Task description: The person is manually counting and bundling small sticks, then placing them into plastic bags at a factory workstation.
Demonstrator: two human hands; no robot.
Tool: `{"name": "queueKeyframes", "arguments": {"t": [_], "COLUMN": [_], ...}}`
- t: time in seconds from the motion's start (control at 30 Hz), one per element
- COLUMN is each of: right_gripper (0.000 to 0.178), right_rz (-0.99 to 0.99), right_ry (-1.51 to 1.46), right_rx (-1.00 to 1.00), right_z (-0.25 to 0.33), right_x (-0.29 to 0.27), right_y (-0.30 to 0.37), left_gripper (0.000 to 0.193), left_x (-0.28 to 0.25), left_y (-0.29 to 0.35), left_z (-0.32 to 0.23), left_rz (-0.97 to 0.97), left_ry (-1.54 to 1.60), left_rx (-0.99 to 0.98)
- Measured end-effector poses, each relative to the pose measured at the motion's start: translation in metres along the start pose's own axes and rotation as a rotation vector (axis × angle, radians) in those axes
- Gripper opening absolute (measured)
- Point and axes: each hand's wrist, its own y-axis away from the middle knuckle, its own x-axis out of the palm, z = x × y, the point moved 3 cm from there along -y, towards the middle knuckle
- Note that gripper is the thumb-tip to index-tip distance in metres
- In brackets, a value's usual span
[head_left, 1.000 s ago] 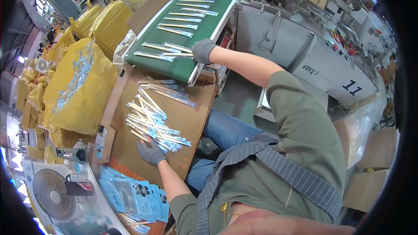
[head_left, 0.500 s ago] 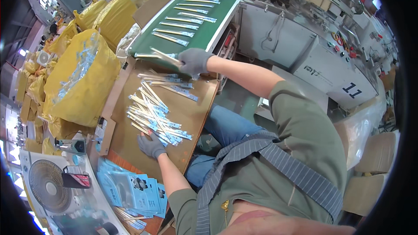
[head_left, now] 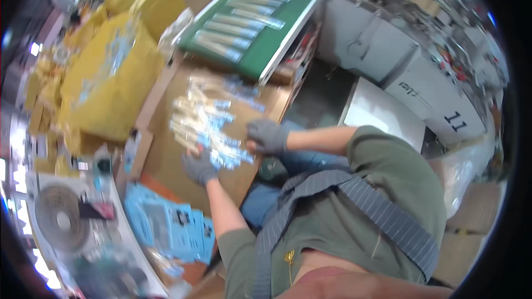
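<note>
A: Packets (head_left: 208,124), slim clear sleeves with blue ends, lie in a loose heap on the brown cardboard board (head_left: 166,160) in front of the person. The left hand (head_left: 198,167), in a grey glove, rests on the near edge of the heap; the right hand (head_left: 267,135), also gloved, sits at the heap's right end.

B: State of the fingers?

A: Both sets curl down onto the packets. The frame is smeared, so whether either hand actually grips one, I cannot tell.

B: Risk from here?

A: Probably spillage. The heap reaches close to the board's right edge, so a sideways sweep could push packets off toward the lap.

B: Surroundings?

A: A green conveyor belt (head_left: 252,36) carrying a row of packets runs beyond the board. Yellow sacks (head_left: 108,77) crowd the left side; blue leaflets (head_left: 172,227) and a small fan (head_left: 58,218) lie nearer. The sacks leave little room on the left.
</note>
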Motion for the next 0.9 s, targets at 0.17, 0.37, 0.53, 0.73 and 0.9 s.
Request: {"name": "queueKeyframes", "arguments": {"t": [0.17, 0.37, 0.53, 0.73, 0.9], "right_gripper": [0.060, 0.080, 0.083, 0.082, 0.071], "right_rz": [-0.034, 0.112, 0.100, 0.104, 0.178], "right_ry": [0.069, 0.076, 0.072, 0.049, -0.152], "right_rx": [-0.147, -0.130, -0.122, -0.134, -0.047], "right_z": [-0.004, -0.008, -0.010, -0.010, -0.004], "right_x": [0.033, 0.035, 0.032, 0.034, -0.003], "right_y": [0.048, 0.047, 0.049, 0.046, 0.035], "left_gripper": [0.079, 0.074, 0.062, 0.058, 0.057], "left_x": [-0.001, 0.023, 0.024, 0.022, 0.019], "left_y": [0.003, -0.004, -0.006, -0.006, -0.006], "left_z": [0.003, 0.011, 0.010, 0.015, 0.008], "left_rz": [0.051, -0.124, -0.218, -0.181, -0.055], "left_ry": [-0.123, -0.119, 0.028, 0.032, -0.011], "left_rx": [0.007, 0.146, 0.211, 0.181, 0.067]}}
